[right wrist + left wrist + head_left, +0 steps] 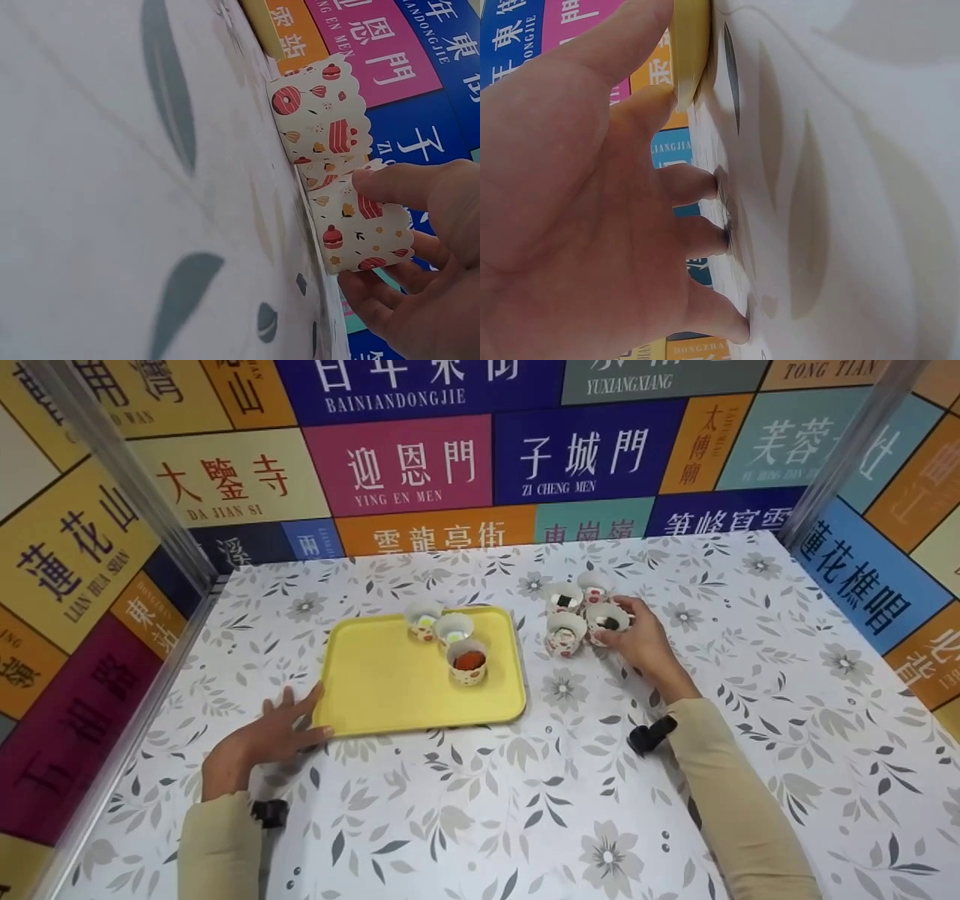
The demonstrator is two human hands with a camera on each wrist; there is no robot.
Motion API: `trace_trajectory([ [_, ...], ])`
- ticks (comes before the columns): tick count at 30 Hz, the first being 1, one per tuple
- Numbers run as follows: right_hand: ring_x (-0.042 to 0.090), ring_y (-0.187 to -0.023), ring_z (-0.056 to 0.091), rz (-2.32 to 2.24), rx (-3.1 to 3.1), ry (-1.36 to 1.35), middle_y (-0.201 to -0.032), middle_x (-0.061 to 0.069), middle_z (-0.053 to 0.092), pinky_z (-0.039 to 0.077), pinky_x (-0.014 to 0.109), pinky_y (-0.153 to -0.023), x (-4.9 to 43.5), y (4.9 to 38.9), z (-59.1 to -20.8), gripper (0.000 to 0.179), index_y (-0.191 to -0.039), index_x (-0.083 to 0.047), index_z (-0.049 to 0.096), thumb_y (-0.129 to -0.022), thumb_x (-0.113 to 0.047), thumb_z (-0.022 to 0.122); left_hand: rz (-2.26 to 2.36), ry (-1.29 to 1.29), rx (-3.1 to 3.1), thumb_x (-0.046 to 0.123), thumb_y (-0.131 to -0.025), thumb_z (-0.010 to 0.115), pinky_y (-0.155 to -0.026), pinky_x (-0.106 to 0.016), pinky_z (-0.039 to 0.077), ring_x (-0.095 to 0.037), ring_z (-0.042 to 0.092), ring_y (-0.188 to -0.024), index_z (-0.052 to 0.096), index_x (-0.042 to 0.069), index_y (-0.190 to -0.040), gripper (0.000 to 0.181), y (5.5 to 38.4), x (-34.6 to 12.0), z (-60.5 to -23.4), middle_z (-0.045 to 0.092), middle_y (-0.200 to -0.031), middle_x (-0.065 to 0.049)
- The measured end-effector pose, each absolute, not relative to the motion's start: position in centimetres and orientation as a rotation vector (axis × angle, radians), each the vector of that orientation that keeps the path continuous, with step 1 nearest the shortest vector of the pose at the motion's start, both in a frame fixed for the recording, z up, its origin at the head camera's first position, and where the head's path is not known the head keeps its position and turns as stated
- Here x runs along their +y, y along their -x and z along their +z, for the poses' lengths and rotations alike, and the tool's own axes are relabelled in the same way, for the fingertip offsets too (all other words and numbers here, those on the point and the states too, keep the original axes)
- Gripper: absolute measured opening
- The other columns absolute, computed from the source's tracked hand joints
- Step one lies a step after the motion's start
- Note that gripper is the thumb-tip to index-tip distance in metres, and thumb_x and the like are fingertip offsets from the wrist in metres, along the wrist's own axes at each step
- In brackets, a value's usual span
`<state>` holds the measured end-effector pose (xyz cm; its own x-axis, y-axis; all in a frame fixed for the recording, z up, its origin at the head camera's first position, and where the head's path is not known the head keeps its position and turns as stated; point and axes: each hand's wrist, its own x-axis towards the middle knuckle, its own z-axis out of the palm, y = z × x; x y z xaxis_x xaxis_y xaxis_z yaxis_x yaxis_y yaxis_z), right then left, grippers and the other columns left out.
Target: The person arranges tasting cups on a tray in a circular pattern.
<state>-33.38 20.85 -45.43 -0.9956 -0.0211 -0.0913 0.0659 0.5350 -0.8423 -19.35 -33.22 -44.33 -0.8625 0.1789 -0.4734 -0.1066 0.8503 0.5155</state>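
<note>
Desk covered in a leaf-and-flower print cloth, walled in by coloured sign panels. Yellow tray lies flat left of centre; three paper cups stand upright on its far right part, the nearest one holding something orange-red. Left hand rests at the tray's near left corner, fingers spread and fairly straight on the desk, thumb against the rim; the left wrist view shows the thumb tip touching the yellow edge. Reads as bracing the tray so it does not slide, not gripping it. Right of the tray, well clear of its edge, a cluster of four more cups stands on the desk. Right hand curls round the near right cup of that cluster, thumb on one side, fingers on the other; the right wrist view confirms the pinch on the patterned wall, base seemingly on the desk. A neighbouring cup stands just beside it, untouched.
</note>
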Motion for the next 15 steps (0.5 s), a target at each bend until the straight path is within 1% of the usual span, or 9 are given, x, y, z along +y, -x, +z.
trace_trajectory([
  [1,0.035,-0.126,0.049,-1.485,2.667,-0.055,-0.164,0.019,0.025,0.04,0.049,-0.112,20.8,33.3,-45.3,0.077,-0.158,-0.013,0.028,-0.094,-0.019,0.07,0.735,-0.052,2.505,0.062,-0.095,0.054,-0.11,-0.081,-0.005,-0.058,-0.027,-0.143,-0.002,0.023,-0.162,0.096,19.3,-33.2,-44.4,-0.022,-0.162,-0.028],
  [3,0.037,-0.133,0.046,-1.513,2.657,-0.085,-0.164,0.019,0.025,0.037,0.05,-0.116,20.8,33.3,-45.2,0.078,-0.158,-0.014,0.028,-0.093,-0.019,0.071,0.733,-0.053,2.507,0.062,-0.095,0.054,-0.11,-0.08,-0.006,-0.057,-0.027,-0.143,-0.002,0.024,-0.162,0.095,19.4,-33.3,-44.4,-0.023,-0.162,-0.028],
  [8,0.037,-0.148,0.033,-1.558,2.64,-0.137,-0.164,0.019,0.026,0.029,0.05,-0.122,20.8,33.3,-44.7,0.079,-0.157,-0.015,0.029,-0.092,-0.017,0.072,0.742,-0.05,2.508,0.062,-0.095,0.053,-0.11,-0.08,-0.008,-0.056,-0.028,-0.144,-0.002,0.026,-0.161,0.094,19.4,-33.4,-44.5,-0.024,-0.162,-0.026],
  [11,0.036,-0.15,0.029,-1.559,2.634,-0.149,-0.164,0.018,0.025,0.028,0.05,-0.123,20.9,33.2,-44.4,0.078,-0.158,-0.016,0.029,-0.092,-0.018,0.072,0.75,-0.042,2.501,0.062,-0.095,0.054,-0.109,-0.08,-0.009,-0.055,-0.029,-0.143,-0.003,0.028,-0.161,0.094,19.3,-33.3,-44.5,-0.024,-0.162,-0.025],
  [15,0.039,-0.149,0.029,-1.549,2.67,-0.097,-0.163,0.021,0.026,0.028,0.052,-0.122,21.0,33.0,-43.9,0.077,-0.157,-0.013,0.029,-0.093,-0.018,0.071,0.764,-0.044,2.493,0.061,-0.095,0.054,-0.11,-0.079,-0.01,-0.055,-0.03,-0.143,-0.003,0.028,-0.161,0.093,19.3,-33.3,-44.3,-0.025,-0.162,-0.025],
])
